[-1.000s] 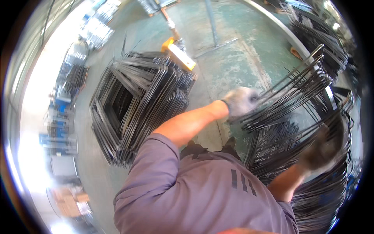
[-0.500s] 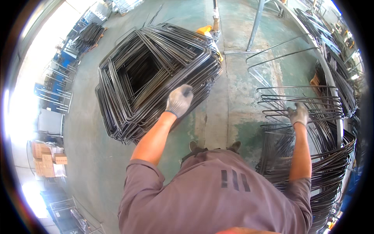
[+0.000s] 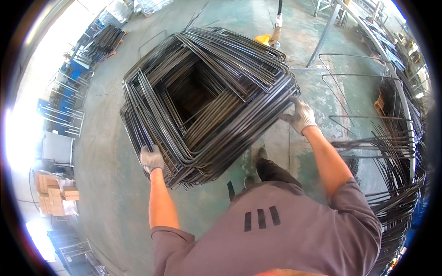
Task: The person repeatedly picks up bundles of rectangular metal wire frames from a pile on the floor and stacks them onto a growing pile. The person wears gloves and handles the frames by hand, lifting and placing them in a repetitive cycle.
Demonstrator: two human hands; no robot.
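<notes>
A tall pile of dark bent-wire frames (image 3: 216, 156), stacked round an open middle, stands in front of me. My left hand (image 3: 152, 159), in a pale knit glove, is closed on wire at the pile's near left corner; its fingertips are partly hidden. My right hand (image 3: 301, 116), gloved the same way, is at the pile's right corner. Its thumb and fingers are apart, and no wire shows clearly between them. The pile's near edge is blurred.
At the right, more wire frames (image 3: 391, 202) hang from a long metal rail (image 3: 405, 108) on a slanted post (image 3: 323, 37). A yellow item (image 3: 263, 39) lies behind the pile. Cardboard boxes (image 3: 50, 195) stand far left.
My left hand has moved left and nearer along the pile. The right hand has left the hanging frames and come across to the pile's right corner. My body has turned and stepped.
</notes>
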